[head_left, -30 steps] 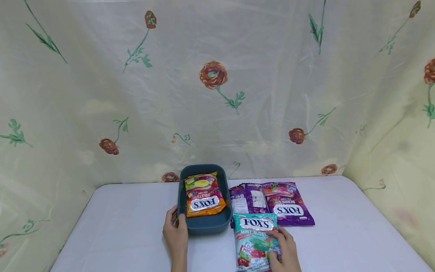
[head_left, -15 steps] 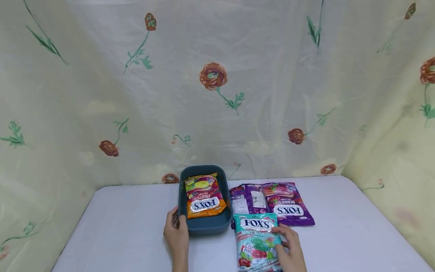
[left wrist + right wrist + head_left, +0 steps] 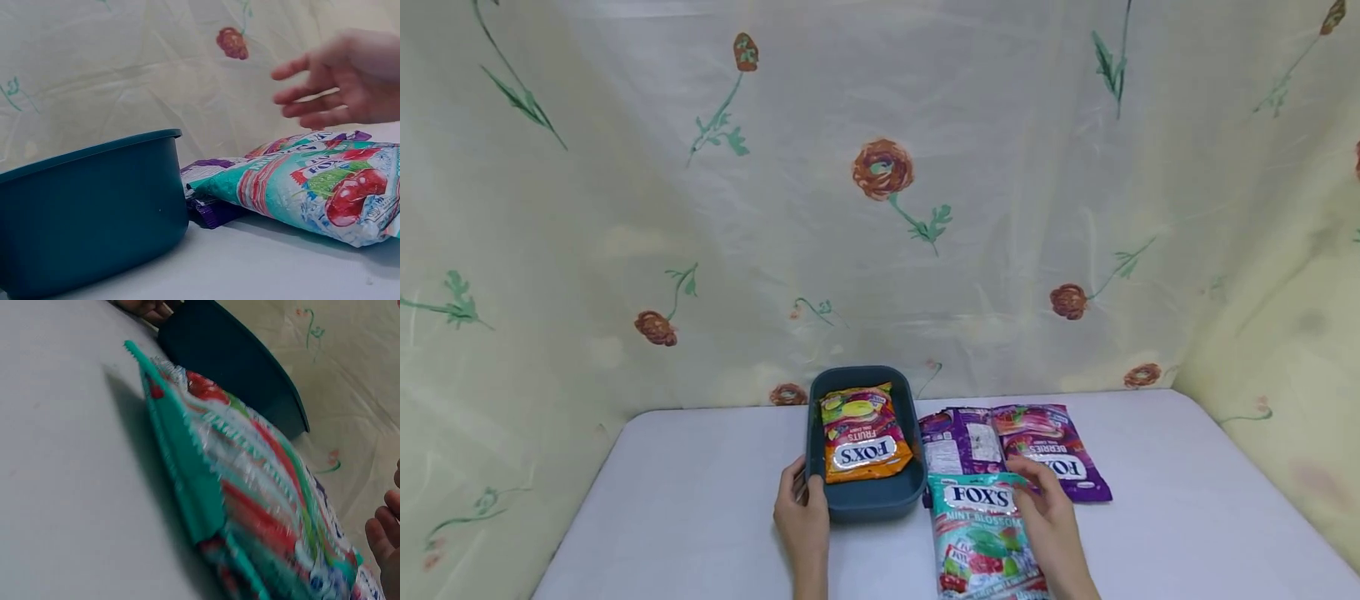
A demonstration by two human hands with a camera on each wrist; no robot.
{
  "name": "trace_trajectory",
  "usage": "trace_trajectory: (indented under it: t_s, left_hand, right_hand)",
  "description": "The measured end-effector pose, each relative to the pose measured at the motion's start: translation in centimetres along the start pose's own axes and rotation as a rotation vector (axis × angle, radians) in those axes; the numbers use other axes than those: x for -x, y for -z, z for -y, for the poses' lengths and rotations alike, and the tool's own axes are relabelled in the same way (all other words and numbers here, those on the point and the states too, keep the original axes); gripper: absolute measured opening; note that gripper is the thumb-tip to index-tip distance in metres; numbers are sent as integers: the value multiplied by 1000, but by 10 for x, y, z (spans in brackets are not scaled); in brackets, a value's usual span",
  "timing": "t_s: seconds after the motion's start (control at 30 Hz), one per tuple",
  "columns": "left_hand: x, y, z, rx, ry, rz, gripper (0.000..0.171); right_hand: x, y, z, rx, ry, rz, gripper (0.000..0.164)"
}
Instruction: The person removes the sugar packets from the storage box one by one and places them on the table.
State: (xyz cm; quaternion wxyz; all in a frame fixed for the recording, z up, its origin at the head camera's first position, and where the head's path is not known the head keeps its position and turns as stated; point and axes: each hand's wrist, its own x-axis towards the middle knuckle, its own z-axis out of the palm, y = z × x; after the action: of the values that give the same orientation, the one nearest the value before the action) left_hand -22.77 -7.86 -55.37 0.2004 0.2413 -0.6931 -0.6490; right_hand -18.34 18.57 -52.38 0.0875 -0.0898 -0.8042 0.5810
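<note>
My left hand point(image 3: 802, 518) holds the near left corner of a dark teal plastic bin point(image 3: 874, 503), thumb at the rim. Inside the bin lies an orange Fox's Fruits candy bag point(image 3: 857, 433). Right of the bin, a mint-green Fox's Mint Blossom candy bag point(image 3: 983, 542) lies on the table, its top edge over a purple bag. Above it hovers my right hand point(image 3: 1051, 515), fingers loosely spread and nothing in them; the left wrist view shows this hand point(image 3: 350, 81) clear of the bag.
Behind the mint bag lie a purple Fox's Berries candy bag point(image 3: 1084, 454) and another purple bag point(image 3: 953, 442) showing its back label. Both rest on a white-covered table point(image 3: 692, 500). A floral curtain point(image 3: 760, 208) hangs along the table's back edge.
My right hand has let go of the mint bag's right side and risen toward the purple bags. The left hand stays on the bin. The whole head view has shifted slightly.
</note>
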Motion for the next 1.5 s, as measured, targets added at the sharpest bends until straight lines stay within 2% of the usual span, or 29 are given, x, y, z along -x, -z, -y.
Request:
trace_trajectory:
  t_s: [0.2, 0.33, 0.57, 0.87, 1.17, 1.5]
  left_hand:
    - [1, 0, -1, -11, 10, -8, 38]
    - [1, -1, -1, -1, 22, -19, 38]
    - [0, -5, 1, 5, 13, -57, 35]
    - [0, -6, 0, 18, -19, -77, 32]
    - [-1, -6, 1, 23, -24, -81, 32]
    - [-1, -5, 1, 23, -31, -71, 32]
  right_hand:
    - [-7, -15, 19, -73, 138, 122, 36]
    - [-12, -27, 29, -104, 185, 198, 36]
    - [-17, -44, 38, -131, 162, 272, 35]
    - [-20, -55, 41, -170, 102, 359, 36]
    - [-24, -61, 44, -186, 118, 379, 36]
    - [-32, -71, 53, -149, 142, 408, 38]
